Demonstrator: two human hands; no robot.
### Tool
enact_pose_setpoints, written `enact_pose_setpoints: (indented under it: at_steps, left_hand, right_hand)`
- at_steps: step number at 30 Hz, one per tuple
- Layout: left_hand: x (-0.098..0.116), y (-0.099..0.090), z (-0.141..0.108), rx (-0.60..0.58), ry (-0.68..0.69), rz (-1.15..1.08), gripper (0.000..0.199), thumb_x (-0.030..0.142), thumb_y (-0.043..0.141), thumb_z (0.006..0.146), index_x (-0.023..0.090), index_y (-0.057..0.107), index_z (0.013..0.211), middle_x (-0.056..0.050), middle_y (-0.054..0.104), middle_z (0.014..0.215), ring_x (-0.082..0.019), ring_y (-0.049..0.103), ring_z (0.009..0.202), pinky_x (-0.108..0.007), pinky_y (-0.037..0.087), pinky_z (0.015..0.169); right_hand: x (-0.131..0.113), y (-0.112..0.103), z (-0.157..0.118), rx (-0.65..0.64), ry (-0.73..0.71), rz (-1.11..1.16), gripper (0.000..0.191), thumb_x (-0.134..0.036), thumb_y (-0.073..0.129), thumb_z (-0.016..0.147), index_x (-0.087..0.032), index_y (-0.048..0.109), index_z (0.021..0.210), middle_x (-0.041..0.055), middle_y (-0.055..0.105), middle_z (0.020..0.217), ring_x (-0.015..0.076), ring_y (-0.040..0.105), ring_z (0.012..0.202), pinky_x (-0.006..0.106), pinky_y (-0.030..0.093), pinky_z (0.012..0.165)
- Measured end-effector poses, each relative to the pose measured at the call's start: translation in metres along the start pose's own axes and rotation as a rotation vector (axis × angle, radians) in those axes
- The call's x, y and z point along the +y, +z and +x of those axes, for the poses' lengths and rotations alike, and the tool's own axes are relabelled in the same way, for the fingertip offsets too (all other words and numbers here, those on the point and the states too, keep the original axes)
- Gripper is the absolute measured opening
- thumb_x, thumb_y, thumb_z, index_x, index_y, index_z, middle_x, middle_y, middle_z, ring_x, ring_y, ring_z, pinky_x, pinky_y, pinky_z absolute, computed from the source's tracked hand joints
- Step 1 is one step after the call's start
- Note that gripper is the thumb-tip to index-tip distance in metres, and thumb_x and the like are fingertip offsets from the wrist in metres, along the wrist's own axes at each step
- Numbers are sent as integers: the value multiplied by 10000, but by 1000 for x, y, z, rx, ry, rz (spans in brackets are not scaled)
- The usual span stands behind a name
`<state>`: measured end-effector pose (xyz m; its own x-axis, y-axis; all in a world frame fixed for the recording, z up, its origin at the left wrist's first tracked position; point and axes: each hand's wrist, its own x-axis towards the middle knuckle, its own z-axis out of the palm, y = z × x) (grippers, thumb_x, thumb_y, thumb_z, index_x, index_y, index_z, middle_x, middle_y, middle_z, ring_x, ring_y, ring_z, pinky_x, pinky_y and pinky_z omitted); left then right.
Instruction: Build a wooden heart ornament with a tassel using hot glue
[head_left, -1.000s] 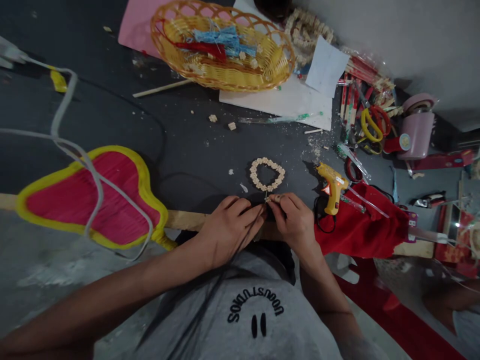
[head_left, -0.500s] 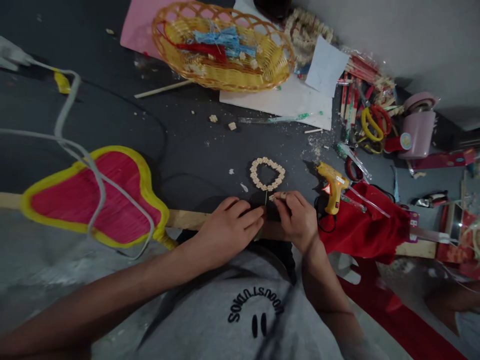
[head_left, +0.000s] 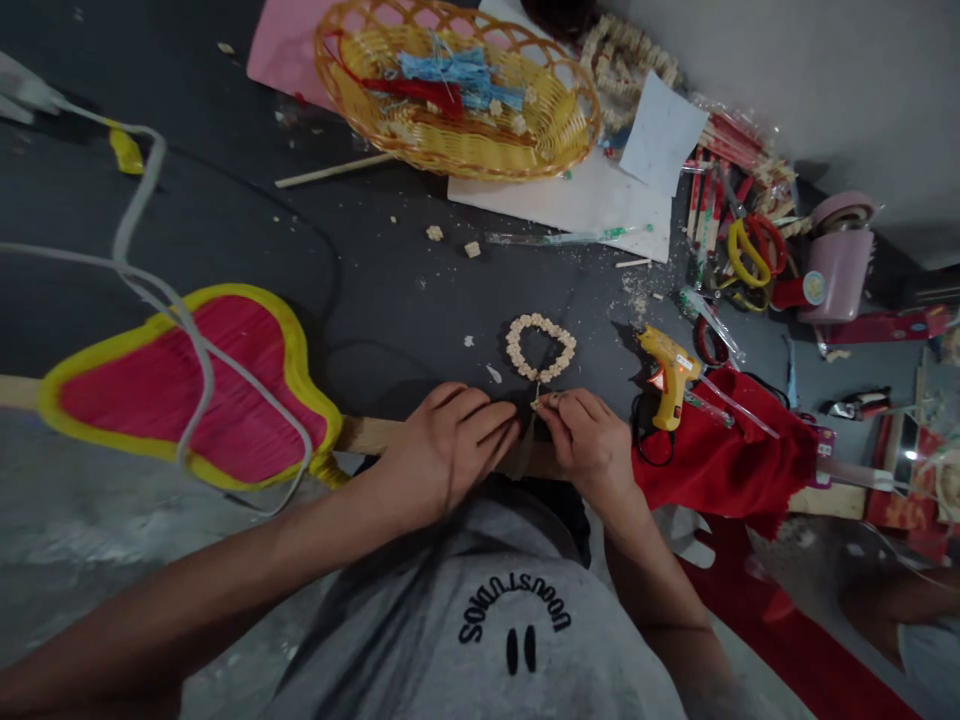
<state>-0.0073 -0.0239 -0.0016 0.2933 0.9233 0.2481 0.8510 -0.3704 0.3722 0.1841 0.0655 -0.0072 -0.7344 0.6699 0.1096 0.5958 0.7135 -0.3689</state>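
A heart-shaped ring of small pale wooden pieces (head_left: 540,374) lies on the dark table by its front edge. A short thread (head_left: 537,390) runs from its lower tip down between my hands. My right hand (head_left: 596,435) pinches a small pale bead-like piece (head_left: 535,405) against this thread. Close on the other side, my left hand (head_left: 457,440) has its fingers bent and pressed together; what they hold is hidden. Below the fingertips, something thin and whitish hangs blurred over the wooden table edge.
A yellow glue gun (head_left: 669,375) rests right of my hands, beside red cloth (head_left: 712,440). Left lies a pink, yellow-edged heart shape (head_left: 247,385) under a grey cable (head_left: 154,190). A wicker basket (head_left: 562,135) with tassels, and scissors (head_left: 742,255), are farther back. Another person's arm (head_left: 892,605) shows far right.
My right hand has moved slightly left and brought the small pale piece onto the thread under the ring. My left hand stays close by. The whole view has shifted a little.
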Motion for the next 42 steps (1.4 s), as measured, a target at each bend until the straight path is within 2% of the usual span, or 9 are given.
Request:
enact_pose_setpoints:
  at_steps: [4,8,15,18,21,26,31,35,42]
  left_hand:
    - [-3,-1,6,58,-66,6,259,138,448,958,180,694,1025,-56,717,970,-208,584,834,-361,426,748]
    - [-1,8,18,87,-132,-1,193,190,503,956,183,689,1007,-48,708,913,-224,591,820,-362,429,709]
    - [2,16,31,33,-179,-16,143,181,548,936,183,689,957,-38,709,883,-225,611,815,-365,458,724]
    - [2,14,32,47,-181,-9,161,187,533,949,188,690,910,-31,717,859,-214,617,803,-355,462,730]
    - [1,12,32,6,-196,-6,174,194,525,954,199,694,912,-22,731,867,-209,626,806,-357,467,746]
    - [0,11,34,-84,-231,-20,174,227,536,955,210,708,936,-26,745,913,-206,654,837,-356,484,787]
    - [0,8,37,-117,-257,-41,184,255,536,957,212,712,925,-26,746,904,-210,664,857,-355,495,790]
    - [2,6,38,-122,-277,-68,183,272,537,962,202,706,975,-42,748,933,-212,668,889,-359,502,805]
    - [2,5,40,-135,-222,-110,199,246,525,971,198,719,973,-36,762,932,-178,674,888,-320,502,838]
  right_hand:
    - [2,2,-1,-19,33,35,210,-257,512,997,-187,683,900,63,723,880,166,661,808,268,512,738]
    - [4,5,-3,-12,44,58,201,-220,512,986,-198,687,890,64,723,893,167,655,825,273,507,748]
    - [6,10,-3,56,17,44,175,-223,556,967,-193,686,854,49,719,845,174,645,797,273,496,723]
    - [5,9,-2,45,18,36,137,-202,582,951,-185,693,873,44,720,845,178,643,792,277,492,715]
    - [3,8,-3,19,32,42,128,-185,579,949,-181,703,916,50,728,878,184,645,815,286,494,730]
    - [6,10,-5,0,47,150,160,-186,560,956,-178,707,1022,62,738,951,190,656,871,306,521,811]
    - [10,6,-11,83,78,300,226,-151,507,971,-150,673,1124,95,729,1027,192,655,965,327,533,888]
    - [10,0,-25,83,61,265,228,-176,473,995,-150,686,1073,87,715,970,178,628,885,306,516,806]
    - [2,4,-41,43,-135,106,197,-227,533,981,-238,694,1093,25,670,865,169,538,781,305,357,650]
